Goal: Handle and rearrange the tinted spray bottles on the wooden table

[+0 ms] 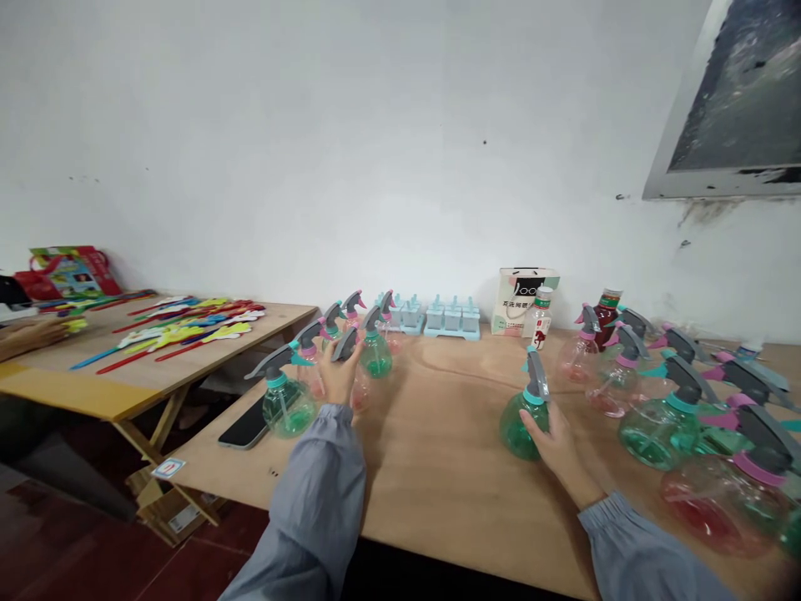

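My left hand (pixel 339 373) is closed around the upper part of a spray bottle; its grey sprayer head (pixel 345 344) shows above my fingers, and its body is mostly hidden. Close around it stand other spray bottles, among them a green one (pixel 289 407) at the front left and another green one (pixel 377 355) behind. My right hand (pixel 554 436) grips the side of a green spray bottle (pixel 519 427) with a turquoise collar and grey trigger head. That bottle stands upright on the wooden table (pixel 438 467).
Pink and green spray bottles (pixel 657 430) crowd the right side. Light blue ice-pop moulds (pixel 451 321), a paper bag (pixel 508 302) and a labelled bottle (pixel 536 321) stand by the wall. A phone (pixel 244 424) lies left. Another table holds colourful hand-shaped sticks (pixel 181 334); a person's hand (pixel 37 335) rests there.
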Action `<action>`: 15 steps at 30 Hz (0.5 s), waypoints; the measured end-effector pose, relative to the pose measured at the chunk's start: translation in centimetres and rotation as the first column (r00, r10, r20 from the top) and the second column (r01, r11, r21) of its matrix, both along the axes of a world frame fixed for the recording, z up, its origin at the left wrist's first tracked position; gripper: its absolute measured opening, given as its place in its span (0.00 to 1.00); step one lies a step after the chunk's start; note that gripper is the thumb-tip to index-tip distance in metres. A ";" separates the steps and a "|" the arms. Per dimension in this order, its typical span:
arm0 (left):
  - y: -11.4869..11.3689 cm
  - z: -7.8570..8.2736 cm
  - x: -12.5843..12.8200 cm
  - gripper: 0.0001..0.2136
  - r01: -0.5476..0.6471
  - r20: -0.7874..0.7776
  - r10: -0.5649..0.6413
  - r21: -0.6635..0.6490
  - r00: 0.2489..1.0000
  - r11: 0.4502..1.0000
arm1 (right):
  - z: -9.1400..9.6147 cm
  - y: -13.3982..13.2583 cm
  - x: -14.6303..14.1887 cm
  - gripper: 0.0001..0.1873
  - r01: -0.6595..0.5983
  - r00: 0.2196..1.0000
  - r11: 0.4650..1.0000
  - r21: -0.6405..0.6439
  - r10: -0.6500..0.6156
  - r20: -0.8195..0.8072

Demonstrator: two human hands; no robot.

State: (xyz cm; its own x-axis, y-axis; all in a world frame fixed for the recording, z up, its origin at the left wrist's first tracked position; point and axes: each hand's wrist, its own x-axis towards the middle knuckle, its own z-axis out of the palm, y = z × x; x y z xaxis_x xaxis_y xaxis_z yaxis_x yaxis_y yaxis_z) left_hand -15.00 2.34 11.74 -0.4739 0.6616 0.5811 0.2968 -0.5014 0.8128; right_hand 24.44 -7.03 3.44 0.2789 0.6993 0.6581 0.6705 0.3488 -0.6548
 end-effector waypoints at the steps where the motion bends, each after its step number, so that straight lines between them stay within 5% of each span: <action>1: 0.5 -0.2 0.0 0.20 -0.058 0.000 0.058 0.017 0.998 0.998 | 0.0 0.0 0.0 0.24 0.000 1.000 1.000 0.002 0.000 0.004; 7: 2.1 -1.2 0.3 0.23 -0.326 -0.024 0.338 0.200 0.941 0.924 | -0.6 0.0 0.6 0.23 -0.026 0.999 0.998 0.062 0.024 0.042; 12: 0.2 -2.2 0.6 0.30 -0.478 0.004 0.556 0.517 0.831 0.710 | -0.5 -0.3 0.0 0.26 -0.075 0.997 0.994 0.075 0.073 0.027; 15: -2.8 -2.2 3.4 0.32 -0.230 -0.168 0.369 0.537 0.914 0.812 | -0.7 -0.5 -0.7 0.28 -0.124 0.992 0.990 0.062 0.124 0.003</action>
State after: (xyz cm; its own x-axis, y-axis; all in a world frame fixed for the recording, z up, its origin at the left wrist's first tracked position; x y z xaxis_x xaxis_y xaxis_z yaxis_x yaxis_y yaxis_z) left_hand -11.62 -0.49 9.52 -0.3907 0.0995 0.9151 0.6583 -0.6647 0.3533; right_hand 23.69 -7.49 2.73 0.1928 0.6863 0.7013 0.6189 0.4696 -0.6297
